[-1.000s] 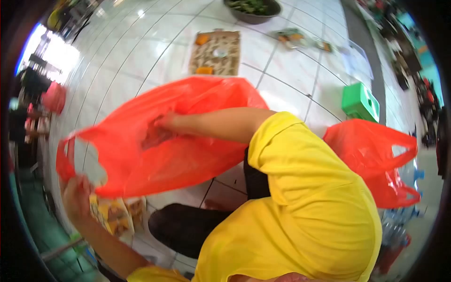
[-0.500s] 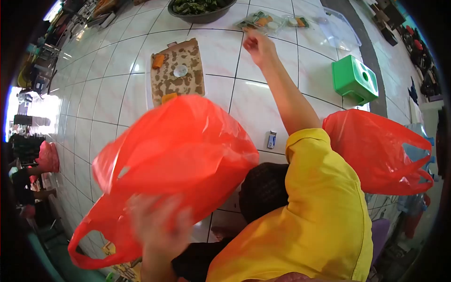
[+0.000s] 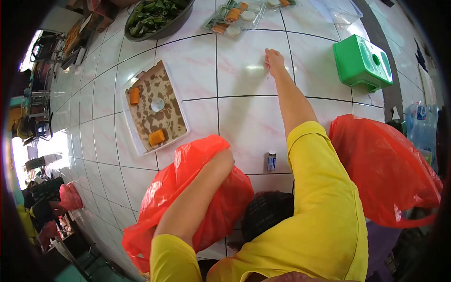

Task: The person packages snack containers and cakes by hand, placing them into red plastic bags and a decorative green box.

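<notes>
A red plastic bag point(image 3: 164, 188) bulges on the floor at the lower left, in front of me. My left hand point(image 3: 225, 159) reaches over and into its top, and the fingers are hidden by the bag. Above the white tiles hangs my right hand point(image 3: 274, 62), its fingers loosely bent and slightly apart with nothing visible in them. Beyond it, toward the far side, lie several clear plastic snack packs point(image 3: 235, 18) holding orange rolls, white round pieces and something green.
A cardboard-lined white tray point(image 3: 155, 105) holds two orange rolls and a small clear cup. A basin of green leaves point(image 3: 157, 16) stands at the back. On the right are a green box point(image 3: 361, 63), a second red bag point(image 3: 376, 169) and plastic bottles point(image 3: 420, 124). A small blue-and-white pack point(image 3: 271, 161) lies nearer.
My right hand has drawn back from the snack packs. My left hand has moved from the bag's near side up into its top, and the bag has sunk lower. The view has shifted.
</notes>
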`<act>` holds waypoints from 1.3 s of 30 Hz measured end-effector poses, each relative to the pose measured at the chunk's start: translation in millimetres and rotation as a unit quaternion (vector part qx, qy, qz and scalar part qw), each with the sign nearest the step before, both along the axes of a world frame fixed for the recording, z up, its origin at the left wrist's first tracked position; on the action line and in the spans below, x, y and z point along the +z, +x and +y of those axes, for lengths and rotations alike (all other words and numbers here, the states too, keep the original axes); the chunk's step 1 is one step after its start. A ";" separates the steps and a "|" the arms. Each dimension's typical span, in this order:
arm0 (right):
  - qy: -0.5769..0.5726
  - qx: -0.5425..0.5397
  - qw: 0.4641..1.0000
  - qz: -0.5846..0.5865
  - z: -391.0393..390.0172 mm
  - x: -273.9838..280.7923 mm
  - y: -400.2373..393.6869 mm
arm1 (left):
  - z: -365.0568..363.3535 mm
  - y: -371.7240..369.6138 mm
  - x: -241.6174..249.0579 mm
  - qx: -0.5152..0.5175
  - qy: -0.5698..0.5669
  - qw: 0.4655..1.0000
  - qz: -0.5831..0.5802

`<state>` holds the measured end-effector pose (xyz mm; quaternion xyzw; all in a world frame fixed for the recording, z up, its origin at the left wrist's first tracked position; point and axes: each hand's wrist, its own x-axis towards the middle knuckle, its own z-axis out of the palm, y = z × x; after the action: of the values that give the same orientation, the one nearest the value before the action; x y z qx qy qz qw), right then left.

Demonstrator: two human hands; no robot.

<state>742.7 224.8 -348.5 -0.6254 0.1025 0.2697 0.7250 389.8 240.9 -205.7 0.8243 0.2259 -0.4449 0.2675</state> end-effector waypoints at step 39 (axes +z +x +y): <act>-0.141 -0.075 0.981 0.106 92.9 15.9 232.1 | 54.2 145.1 -78.4 0.103 0.091 0.987 0.079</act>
<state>974.8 317.7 -332.7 -0.6794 0.2629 0.2621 0.6329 534.8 295.2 -284.1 0.7795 0.3698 -0.4565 0.2175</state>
